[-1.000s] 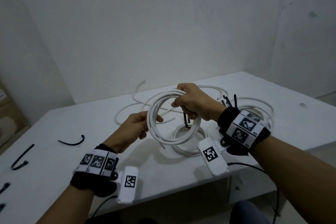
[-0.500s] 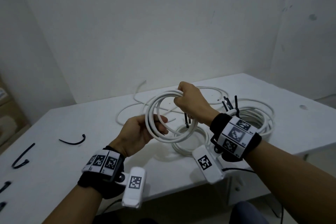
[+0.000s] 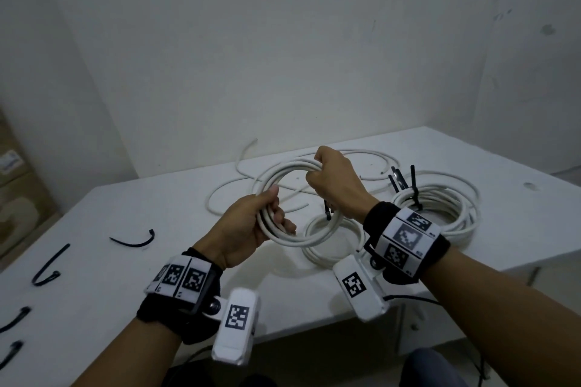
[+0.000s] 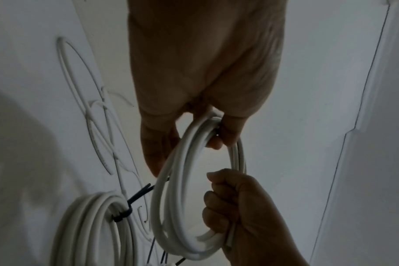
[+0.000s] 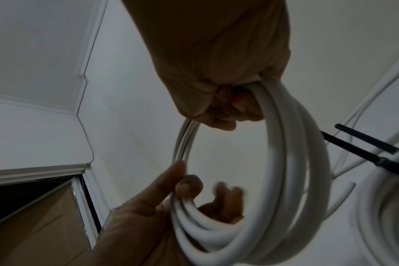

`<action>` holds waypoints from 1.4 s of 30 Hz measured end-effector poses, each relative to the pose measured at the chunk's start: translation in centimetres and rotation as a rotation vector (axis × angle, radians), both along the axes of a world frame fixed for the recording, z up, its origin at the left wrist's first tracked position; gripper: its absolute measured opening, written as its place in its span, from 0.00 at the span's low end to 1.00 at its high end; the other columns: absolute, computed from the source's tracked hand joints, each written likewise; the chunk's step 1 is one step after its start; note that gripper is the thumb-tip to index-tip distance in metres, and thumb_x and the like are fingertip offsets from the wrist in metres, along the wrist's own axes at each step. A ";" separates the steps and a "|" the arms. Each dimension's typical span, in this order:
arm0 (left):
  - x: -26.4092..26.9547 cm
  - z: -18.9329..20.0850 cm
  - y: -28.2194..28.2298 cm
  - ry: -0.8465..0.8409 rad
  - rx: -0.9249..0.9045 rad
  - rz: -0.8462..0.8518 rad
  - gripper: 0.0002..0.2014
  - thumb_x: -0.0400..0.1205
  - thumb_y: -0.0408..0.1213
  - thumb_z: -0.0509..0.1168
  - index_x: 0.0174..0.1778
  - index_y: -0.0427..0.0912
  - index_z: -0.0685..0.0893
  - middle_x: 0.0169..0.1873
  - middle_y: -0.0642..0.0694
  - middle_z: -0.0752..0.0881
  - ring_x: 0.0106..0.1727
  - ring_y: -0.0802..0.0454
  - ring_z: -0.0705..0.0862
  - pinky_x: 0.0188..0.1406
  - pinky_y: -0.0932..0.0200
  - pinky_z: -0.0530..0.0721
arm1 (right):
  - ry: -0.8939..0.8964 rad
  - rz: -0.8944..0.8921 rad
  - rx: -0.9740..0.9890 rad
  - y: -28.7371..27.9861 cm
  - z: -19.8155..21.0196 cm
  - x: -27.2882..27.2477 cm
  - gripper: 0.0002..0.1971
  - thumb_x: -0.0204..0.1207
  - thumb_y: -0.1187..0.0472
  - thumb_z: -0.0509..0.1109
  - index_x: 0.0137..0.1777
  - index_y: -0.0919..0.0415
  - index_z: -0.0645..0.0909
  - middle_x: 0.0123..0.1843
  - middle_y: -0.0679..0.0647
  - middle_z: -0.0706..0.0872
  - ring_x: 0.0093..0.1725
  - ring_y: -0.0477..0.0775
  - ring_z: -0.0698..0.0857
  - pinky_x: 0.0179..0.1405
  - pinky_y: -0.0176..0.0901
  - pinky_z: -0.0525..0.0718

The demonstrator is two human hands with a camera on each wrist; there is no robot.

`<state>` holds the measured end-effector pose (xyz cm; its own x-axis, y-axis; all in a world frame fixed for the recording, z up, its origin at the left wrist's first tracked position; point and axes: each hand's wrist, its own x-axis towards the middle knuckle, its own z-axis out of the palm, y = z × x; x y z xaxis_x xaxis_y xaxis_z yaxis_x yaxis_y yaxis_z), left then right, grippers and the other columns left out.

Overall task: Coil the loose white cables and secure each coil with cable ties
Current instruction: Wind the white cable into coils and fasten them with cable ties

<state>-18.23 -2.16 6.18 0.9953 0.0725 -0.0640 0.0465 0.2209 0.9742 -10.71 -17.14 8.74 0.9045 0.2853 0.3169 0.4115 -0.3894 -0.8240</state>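
A coil of white cable point(image 3: 300, 239) hangs upright above the table between both hands. My left hand point(image 3: 276, 214) has its fingers curled round the coil's lower left part. My right hand point(image 3: 316, 176) grips the top of the coil in a fist. The left wrist view shows the coil point(image 4: 171, 189) with my left hand point(image 4: 194, 136) at the top and my right hand point(image 4: 239, 216) below. From the right wrist, the right hand point(image 5: 228, 111) grasps the coil point(image 5: 285, 162), and the left hand's fingers point(image 5: 226, 190) are blurred under it.
A small tied coil point(image 3: 320, 258) lies on the white table point(image 3: 471, 160) under my hands, and a larger one point(image 3: 456, 217) with black ties point(image 3: 412, 192) lies right. Loose white cable point(image 3: 226, 195) trails behind. Spare black ties point(image 3: 135, 240) lie left. Cardboard boxes point(image 3: 19, 198) stand far left.
My left hand has shifted from pinching the coil's left edge to curling round its lower left part. The hands have drawn closer together. The right hand keeps its hold on top.
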 end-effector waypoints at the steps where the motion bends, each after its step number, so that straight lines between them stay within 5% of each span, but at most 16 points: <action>1: 0.0 0.0 -0.2 -0.020 -0.008 0.004 0.17 0.86 0.41 0.59 0.31 0.40 0.74 0.20 0.45 0.73 0.25 0.46 0.81 0.42 0.45 0.85 | 0.021 0.007 0.029 0.0 -0.1 -0.1 0.09 0.73 0.69 0.60 0.35 0.57 0.65 0.30 0.53 0.72 0.24 0.51 0.67 0.17 0.36 0.66; 7: 0.3 -0.2 -1.5 -0.135 0.045 0.311 0.18 0.82 0.36 0.67 0.28 0.43 0.68 0.15 0.50 0.60 0.13 0.54 0.59 0.17 0.61 0.68 | 0.312 0.123 0.299 0.7 -0.8 -0.8 0.12 0.71 0.75 0.61 0.36 0.59 0.65 0.24 0.54 0.64 0.18 0.49 0.62 0.18 0.35 0.63; 10: 0.4 0.2 -1.4 -0.138 0.042 0.360 0.17 0.80 0.34 0.68 0.28 0.43 0.69 0.15 0.51 0.60 0.13 0.55 0.57 0.15 0.64 0.60 | 0.398 0.207 0.387 0.6 -1.2 -1.2 0.11 0.73 0.73 0.66 0.37 0.60 0.68 0.22 0.53 0.65 0.16 0.48 0.63 0.17 0.36 0.65; 14: 0.1 0.1 -0.5 -0.097 0.015 0.353 0.15 0.79 0.36 0.68 0.30 0.42 0.71 0.16 0.52 0.60 0.13 0.56 0.57 0.14 0.66 0.59 | 0.511 0.353 0.472 0.8 -1.6 -1.9 0.14 0.77 0.60 0.72 0.34 0.57 0.70 0.21 0.50 0.61 0.17 0.46 0.60 0.16 0.33 0.62; 16: -0.3 -0.2 0.0 -0.079 -0.026 0.315 0.15 0.79 0.40 0.69 0.30 0.43 0.71 0.17 0.51 0.59 0.12 0.56 0.57 0.13 0.66 0.60 | 0.506 0.328 0.476 1.4 -2.0 -2.1 0.16 0.77 0.61 0.70 0.32 0.56 0.68 0.21 0.50 0.60 0.18 0.46 0.58 0.17 0.33 0.59; 20: -1.3 0.2 1.8 0.046 -0.004 0.142 0.21 0.80 0.53 0.64 0.26 0.44 0.72 0.16 0.51 0.64 0.15 0.56 0.64 0.15 0.64 0.67 | 0.486 0.233 0.466 2.7 -3.3 -2.7 0.16 0.75 0.70 0.64 0.31 0.56 0.64 0.19 0.50 0.60 0.16 0.46 0.57 0.19 0.32 0.57; 23: -2.0 1.1 3.7 0.104 0.063 0.020 0.20 0.85 0.47 0.58 0.32 0.38 0.81 0.24 0.43 0.82 0.24 0.49 0.80 0.26 0.58 0.83 | 0.463 0.211 0.445 3.7 -4.1 -3.3 0.15 0.73 0.72 0.63 0.30 0.57 0.64 0.18 0.51 0.60 0.15 0.46 0.57 0.20 0.32 0.57; 25: -2.5 1.6 4.6 0.120 0.129 -0.009 0.18 0.85 0.43 0.56 0.42 0.34 0.85 0.31 0.41 0.86 0.27 0.47 0.83 0.27 0.58 0.84 | 0.447 0.233 0.431 4.7 -4.4 -3.8 0.13 0.72 0.72 0.62 0.31 0.58 0.66 0.20 0.52 0.60 0.16 0.46 0.57 0.20 0.31 0.57; 28: -3.2 1.9 5.2 0.139 0.177 -0.006 0.16 0.84 0.46 0.57 0.47 0.38 0.85 0.20 0.50 0.70 0.16 0.55 0.67 0.13 0.67 0.63 | 0.407 0.246 0.435 6.2 -4.6 -4.4 0.08 0.71 0.73 0.63 0.34 0.61 0.69 0.19 0.51 0.60 0.17 0.47 0.58 0.20 0.32 0.57; 30: -3.5 1.6 5.4 0.108 0.173 0.086 0.18 0.84 0.50 0.59 0.44 0.39 0.84 0.19 0.53 0.60 0.15 0.58 0.57 0.14 0.70 0.52 | 0.344 0.233 0.437 7.1 -4.7 -4.5 0.06 0.70 0.71 0.64 0.36 0.62 0.72 0.18 0.50 0.61 0.18 0.48 0.58 0.19 0.33 0.57; 35: -4.8 0.7 7.1 0.065 0.125 0.233 0.18 0.83 0.51 0.62 0.43 0.38 0.83 0.17 0.54 0.59 0.15 0.59 0.56 0.14 0.70 0.51 | 0.237 0.255 0.394 9.4 -5.5 -4.9 0.11 0.69 0.66 0.72 0.37 0.61 0.70 0.24 0.53 0.65 0.19 0.50 0.63 0.18 0.38 0.64; 38: -5.9 0.8 8.9 0.064 0.159 0.274 0.16 0.84 0.49 0.62 0.42 0.38 0.82 0.17 0.54 0.59 0.14 0.59 0.56 0.14 0.70 0.51 | 0.321 0.492 0.373 10.3 -5.6 -5.3 0.15 0.71 0.59 0.76 0.43 0.61 0.70 0.26 0.56 0.74 0.23 0.53 0.74 0.20 0.43 0.76; 42: -7.5 1.5 12.2 0.075 0.205 0.349 0.16 0.84 0.47 0.62 0.43 0.37 0.82 0.16 0.54 0.60 0.13 0.59 0.56 0.12 0.72 0.52 | 0.517 0.618 0.330 12.5 -4.2 -4.2 0.24 0.78 0.36 0.59 0.51 0.60 0.74 0.37 0.60 0.84 0.37 0.58 0.86 0.34 0.49 0.86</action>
<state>-25.76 10.01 7.72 0.9018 0.4238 -0.0845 0.0758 0.0373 0.9964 -14.90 -4.63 4.54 0.6711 0.7387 0.0619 0.0130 0.0718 -0.9973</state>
